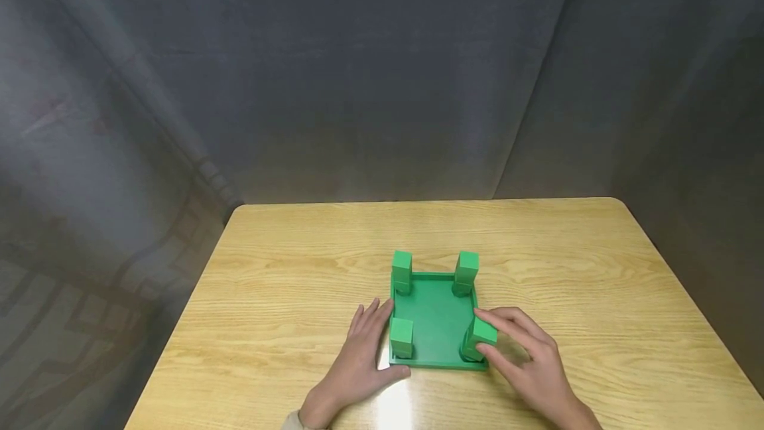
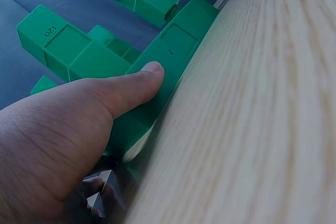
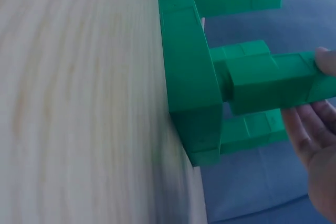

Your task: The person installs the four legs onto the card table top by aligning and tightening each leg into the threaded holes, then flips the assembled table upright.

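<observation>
A square green tray-like base (image 1: 438,310) with a raised rim lies on the table, an upright green post at each corner. My left hand (image 1: 358,354) holds its front-left corner, thumb on the front wall, marked "7", and fingers along the left side. My right hand (image 1: 531,360) pinches the front-right post (image 1: 485,330) near its top, between thumb and fingers. In the right wrist view, a narrower neck (image 3: 226,82) shows between this post and the base. The front-left post (image 2: 58,38) bears the marking "120". The back-left post (image 1: 402,267) and back-right post (image 1: 467,267) stand untouched.
A light wood-grain table (image 1: 286,271) with rounded back corners carries the base near its front. Dark grey curtains (image 1: 382,85) hang behind the table and at both sides.
</observation>
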A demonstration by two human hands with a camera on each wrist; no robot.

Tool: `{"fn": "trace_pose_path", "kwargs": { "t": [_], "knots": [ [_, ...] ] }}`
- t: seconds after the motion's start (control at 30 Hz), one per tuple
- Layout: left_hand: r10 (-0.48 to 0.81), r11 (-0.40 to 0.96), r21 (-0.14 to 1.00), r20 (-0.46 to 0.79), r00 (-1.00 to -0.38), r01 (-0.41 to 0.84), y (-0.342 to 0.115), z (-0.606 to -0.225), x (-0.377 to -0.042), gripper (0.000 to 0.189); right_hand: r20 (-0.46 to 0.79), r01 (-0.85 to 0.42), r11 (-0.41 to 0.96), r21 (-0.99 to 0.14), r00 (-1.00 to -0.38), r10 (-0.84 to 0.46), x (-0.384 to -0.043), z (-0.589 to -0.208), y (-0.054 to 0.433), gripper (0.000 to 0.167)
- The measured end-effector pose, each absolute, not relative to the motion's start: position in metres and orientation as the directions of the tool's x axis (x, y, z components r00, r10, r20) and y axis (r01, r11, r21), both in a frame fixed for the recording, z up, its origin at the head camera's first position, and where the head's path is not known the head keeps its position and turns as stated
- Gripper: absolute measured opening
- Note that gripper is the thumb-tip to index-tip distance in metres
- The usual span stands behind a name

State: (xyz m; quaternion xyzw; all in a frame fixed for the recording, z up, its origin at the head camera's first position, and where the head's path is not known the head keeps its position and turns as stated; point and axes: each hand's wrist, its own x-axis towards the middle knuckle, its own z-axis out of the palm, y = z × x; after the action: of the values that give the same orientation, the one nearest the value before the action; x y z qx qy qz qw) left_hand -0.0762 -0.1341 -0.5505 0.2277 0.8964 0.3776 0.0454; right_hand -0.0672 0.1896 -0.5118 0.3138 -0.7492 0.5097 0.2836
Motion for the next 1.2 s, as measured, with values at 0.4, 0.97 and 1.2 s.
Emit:
{"fn": "trace_pose_path", "kwargs": {
  "t": [0.4,0.97,1.2],
  "knots": [
    [0.441,0.606,0.701,0.098,-0.892,0.376,-0.134,-0.551,-0.076,0.116,0.716,-0.761,0.232,-0.605,-0.648,-0.26,-0.065,-0.51,0.201,0.042],
    [0.44,0.607,0.698,0.105,-0.892,0.381,-0.134,-0.552,-0.077,0.116,0.63,-0.659,0.312,-0.685,-0.75,-0.201,-0.06,-0.508,0.198,0.05],
    [0.435,0.601,0.68,0.162,-0.886,0.419,-0.134,-0.556,-0.076,0.115,0.72,-0.757,0.258,-0.6,-0.652,-0.239,-0.066,-0.516,0.199,0.039]
  ]
}}
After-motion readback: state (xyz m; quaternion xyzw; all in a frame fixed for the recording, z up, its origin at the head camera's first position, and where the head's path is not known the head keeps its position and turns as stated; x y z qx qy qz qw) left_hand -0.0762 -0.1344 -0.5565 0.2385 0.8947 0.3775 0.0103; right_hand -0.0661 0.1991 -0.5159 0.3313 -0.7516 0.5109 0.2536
